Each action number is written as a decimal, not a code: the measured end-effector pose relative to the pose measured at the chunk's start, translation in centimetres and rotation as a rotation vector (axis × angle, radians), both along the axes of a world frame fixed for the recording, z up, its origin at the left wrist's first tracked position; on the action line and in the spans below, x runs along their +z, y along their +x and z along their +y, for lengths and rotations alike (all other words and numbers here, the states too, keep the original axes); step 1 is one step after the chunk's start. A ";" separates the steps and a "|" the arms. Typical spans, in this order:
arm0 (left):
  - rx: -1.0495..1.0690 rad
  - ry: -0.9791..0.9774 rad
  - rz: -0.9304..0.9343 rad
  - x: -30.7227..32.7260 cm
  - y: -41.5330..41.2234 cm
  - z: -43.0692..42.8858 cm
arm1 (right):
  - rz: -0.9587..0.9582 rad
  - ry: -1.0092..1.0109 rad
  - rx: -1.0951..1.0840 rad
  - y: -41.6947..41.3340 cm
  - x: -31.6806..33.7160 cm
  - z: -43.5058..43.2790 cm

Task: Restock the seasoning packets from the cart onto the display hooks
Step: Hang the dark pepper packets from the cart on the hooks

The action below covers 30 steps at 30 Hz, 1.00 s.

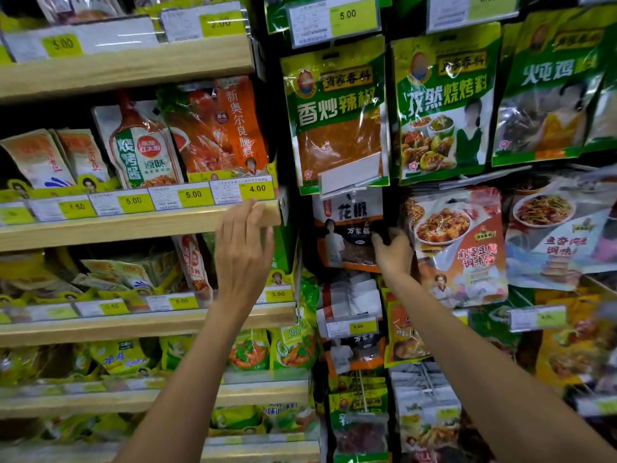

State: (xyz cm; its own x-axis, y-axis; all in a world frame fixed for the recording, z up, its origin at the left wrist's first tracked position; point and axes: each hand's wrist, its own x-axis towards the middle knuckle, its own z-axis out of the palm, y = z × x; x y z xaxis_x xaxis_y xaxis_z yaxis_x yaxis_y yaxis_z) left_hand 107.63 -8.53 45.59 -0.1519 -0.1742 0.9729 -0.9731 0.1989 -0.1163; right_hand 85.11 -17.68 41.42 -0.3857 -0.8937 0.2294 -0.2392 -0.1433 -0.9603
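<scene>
**Head view: peppercorn packet at its hook, centre of frame**

**Item in hand.** Sichuan peppercorn packet, white top and orange base, at the centre of the frame, directly below the green fried-chilli packet. Its upper edge is tucked under a clear label holder, which is tilted upward. The hook is hidden behind that holder, so it cannot be told whether the packet's hole is on it.

**Right hand**. Grips the packet's lower right corner, with the thumb across the front and the fingers behind. It is close against the mapo tofu seasoning packet at centre right.

**Left hand**. Holds nothing. The fingers are relaxed and nearly straight, with the fingertips at the front edge of the wooden shelf, just below the 4.00 price tag.

**Stock nearby.** More peppercorn packets hang lower centre. The cart is not in view.

**Hazards, as judged.**
- The packet is gripped at one corner only, so it may twist and its hole may miss the hook tip.
- The holder covers the hook, so seating is done blind. The top edge could snag on the holder instead.
- If the packet is released before it is seated, it will probably drop onto the row below.
- The right hand crowds the mapo tofu packet, and a push could knock that packet askew.
- The left hand is well apart from the packet and gives no steadying.
</scene>
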 end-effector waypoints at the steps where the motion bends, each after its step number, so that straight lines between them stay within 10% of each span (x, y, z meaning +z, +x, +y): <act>1: -0.033 -0.009 -0.012 -0.4 -0.6 0.1 | 0.020 -0.033 0.001 -0.2 -0.4 1.3; 7: -0.287 0.139 0.013 -6.3 -7.5 0.3 | 0.150 -0.103 0.020 -4.9 -4.4 9.3; 15: -0.697 0.931 0.386 -17.9 -23.6 5.4 | 0.269 0.191 -0.222 -18.4 -14.8 21.5; 30: -0.888 1.777 0.471 -32.1 -50.9 19.6 | 0.022 0.593 -0.593 -41.8 -27.1 45.8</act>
State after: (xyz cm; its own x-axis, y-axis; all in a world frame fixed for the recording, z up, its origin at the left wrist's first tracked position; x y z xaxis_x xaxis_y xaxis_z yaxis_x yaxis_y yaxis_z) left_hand 56.77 11.11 13.49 -0.5520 -0.8166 -0.1685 -0.4548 0.1256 0.8817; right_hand 43.30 28.08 14.28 -0.8306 -0.5191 -0.2013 -0.1355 0.5392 -0.8312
